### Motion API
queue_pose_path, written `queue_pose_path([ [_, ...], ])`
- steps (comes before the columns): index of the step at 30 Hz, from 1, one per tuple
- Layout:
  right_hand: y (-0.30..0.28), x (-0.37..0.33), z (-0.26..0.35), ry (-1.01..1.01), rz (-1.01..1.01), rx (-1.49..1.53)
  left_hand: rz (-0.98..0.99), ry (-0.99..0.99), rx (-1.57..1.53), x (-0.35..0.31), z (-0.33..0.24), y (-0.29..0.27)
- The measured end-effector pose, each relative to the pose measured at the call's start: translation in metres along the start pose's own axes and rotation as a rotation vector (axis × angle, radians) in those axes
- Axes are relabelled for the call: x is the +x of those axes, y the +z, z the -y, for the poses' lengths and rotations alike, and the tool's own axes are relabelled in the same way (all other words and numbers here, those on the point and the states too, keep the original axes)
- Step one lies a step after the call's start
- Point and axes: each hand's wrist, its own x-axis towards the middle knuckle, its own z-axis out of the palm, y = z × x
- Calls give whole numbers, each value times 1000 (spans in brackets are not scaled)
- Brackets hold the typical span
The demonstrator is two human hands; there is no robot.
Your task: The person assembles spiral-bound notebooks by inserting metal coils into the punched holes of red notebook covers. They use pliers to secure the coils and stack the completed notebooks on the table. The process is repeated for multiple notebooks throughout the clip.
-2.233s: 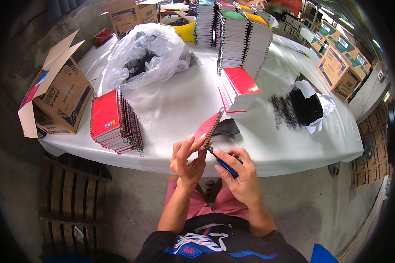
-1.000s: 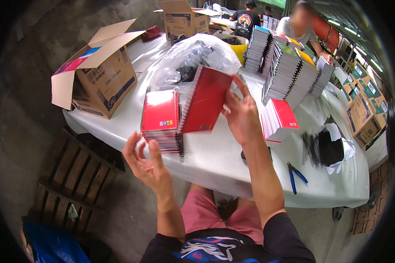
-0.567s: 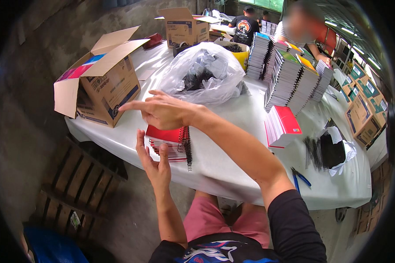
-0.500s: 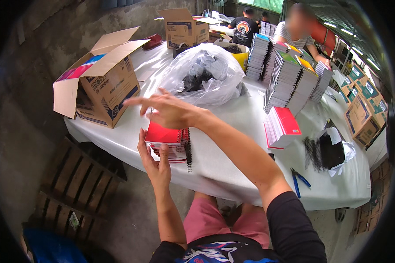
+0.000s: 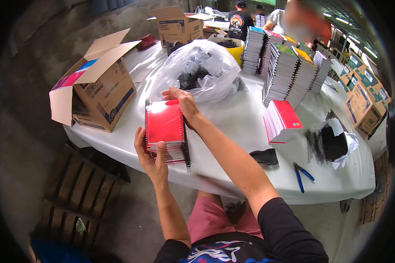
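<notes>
A stack of red-covered notebooks [image 5: 164, 125] stands on the white-covered table in front of me. Black spiral coils run along its sides. My left hand [image 5: 152, 158] is closed around the stack's near left corner, thumb on the front face and fingers along the left side. Against the far right corner rests my right hand [image 5: 183, 103], its fingers curved over the far edge. Parts of the right fingers are hidden behind the stack.
Left stands an open carton [image 5: 107, 96]; beyond the stack, a clear plastic bag [image 5: 202, 72] with dark contents. To the right are a red-topped paper block [image 5: 281, 122], a black pouch [image 5: 264, 157], blue-handled pliers [image 5: 302, 176], loose black coils [image 5: 314, 147] and tall notebook stacks [image 5: 283, 74]. Co-workers are behind.
My right hand has moved from above the stack to its far right corner, and more of the red cover shows. The left hand stays in place. A co-worker at the far right has leaned.
</notes>
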Motion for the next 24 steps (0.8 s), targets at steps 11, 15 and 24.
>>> queue_pose_path([
  [11,0,2,6,-5,177,-606,13,-84,-138,0,11,-4],
  [15,-11,1,20,41,267,-739,25,-142,-156,1,11,-1],
  [24,-282,-106,86,-560,-800,-1662,-507,50,176,0,-29,-39],
])
